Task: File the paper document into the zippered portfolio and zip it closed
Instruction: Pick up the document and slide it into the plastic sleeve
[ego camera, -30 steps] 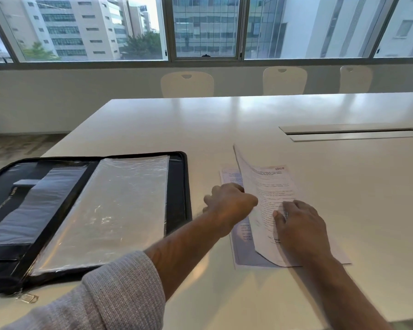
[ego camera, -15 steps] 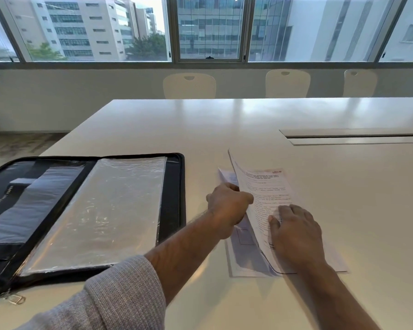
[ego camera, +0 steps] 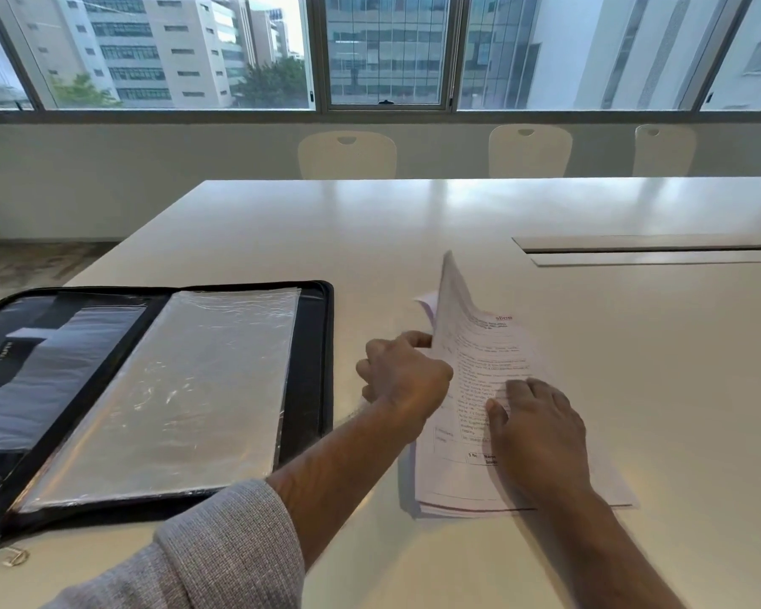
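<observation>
A black zippered portfolio lies open at the left of the white table, with clear plastic sleeves inside and its zipper pull at the near left corner. To its right lies a printed paper document of a few sheets. My left hand pinches the left edge of the top sheet, which curls up off the sheet below. My right hand rests flat on the lower part of the document, fingers spread.
The white table runs far ahead, with a recessed cable slot at the right. Three pale chairs stand behind its far edge, under a row of windows. The table's left edge drops to carpeted floor.
My left hand has lifted the top sheet's left edge higher, so the sheet stands more upright. My right hand stays pressed on the paper. The portfolio has not moved.
</observation>
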A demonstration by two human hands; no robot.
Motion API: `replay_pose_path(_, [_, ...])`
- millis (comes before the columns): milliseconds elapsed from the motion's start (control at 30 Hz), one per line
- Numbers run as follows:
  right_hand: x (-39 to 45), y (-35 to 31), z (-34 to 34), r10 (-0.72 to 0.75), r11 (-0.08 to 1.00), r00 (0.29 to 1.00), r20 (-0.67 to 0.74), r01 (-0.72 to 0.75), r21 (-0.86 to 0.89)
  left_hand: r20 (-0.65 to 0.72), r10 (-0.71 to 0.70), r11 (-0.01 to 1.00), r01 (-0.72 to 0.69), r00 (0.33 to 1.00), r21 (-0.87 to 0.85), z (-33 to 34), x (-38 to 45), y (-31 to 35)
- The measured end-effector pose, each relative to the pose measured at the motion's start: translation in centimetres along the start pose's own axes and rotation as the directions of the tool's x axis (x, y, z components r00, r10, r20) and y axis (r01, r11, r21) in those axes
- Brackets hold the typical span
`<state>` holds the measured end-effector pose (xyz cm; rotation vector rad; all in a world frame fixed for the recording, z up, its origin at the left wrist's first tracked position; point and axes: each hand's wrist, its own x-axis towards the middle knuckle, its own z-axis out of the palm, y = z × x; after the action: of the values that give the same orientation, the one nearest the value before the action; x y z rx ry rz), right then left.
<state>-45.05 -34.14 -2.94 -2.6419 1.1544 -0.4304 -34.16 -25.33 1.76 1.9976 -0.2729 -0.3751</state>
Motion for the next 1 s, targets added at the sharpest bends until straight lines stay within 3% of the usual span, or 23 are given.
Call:
replay_pose_path(100, [0.0, 0.0, 0.0, -0.003, 1.0, 1.0, -0.001, 0.003, -0.009, 0.099, -0.026, 0.97, 0.049, 0.995, -0.238, 0.0, -0.2, 0.1])
replay_pose_path(200, [0.1, 0.0, 0.1, -0.004, 1.0, 1.0, -0.004, 0.004, 0.003, 0.112, -0.054, 0.937, 0.089, 0.992, -0.336, -0.3, -0.3, 0.1])
replay_pose_path(300, [0.1, 0.1, 0.1, -0.007, 1.0, 1.0, -0.005, 0.007, 0.015, 0.207, -0.167, 0.859, 0.245, 0.964, -0.45, -1.0, -0.4, 0.4])
replay_pose_path(400, [0.0, 0.2, 0.0, -0.012, 0.999, 1.0, -0.01, 0.013, 0.03, 0.354, -0.223, 0.865, 0.352, 0.908, -0.358, -1.8, -0.7, 0.7])
replay_pose_path(533, [0.1, 0.2, -0.4, -0.014, 0.996, 1.0, -0.009, 0.014, 0.083, 0.325, -0.169, 0.929, 0.261, 0.93, -0.263, -1.7, -0.6, 0.7])
replay_pose_path(800, [2.7, 0.4, -2.3, 0.092, 0.97, 0.992, 0.087, -0.109, 0.216, 0.278, -0.092, 0.924, 0.186, 0.956, -0.334, -3.8, 0.4, -0.5])
replay_pose_path(900, [4.1, 0.2, -3.5, 0.142, 0.835, 0.977, 0.162, -0.206, 0.51, 0.27, -0.049, 0.92, 0.149, 0.962, -0.363, -5.8, 1.1, -0.7])
replay_pose_path(1000, [5.2, -0.2, -4.6, 0.039, 0.45, 0.944, 0.327, -0.309, 0.838, 0.295, 0.031, 0.911, 0.094, 0.955, -0.402, -8.4, 1.8, -1.0])
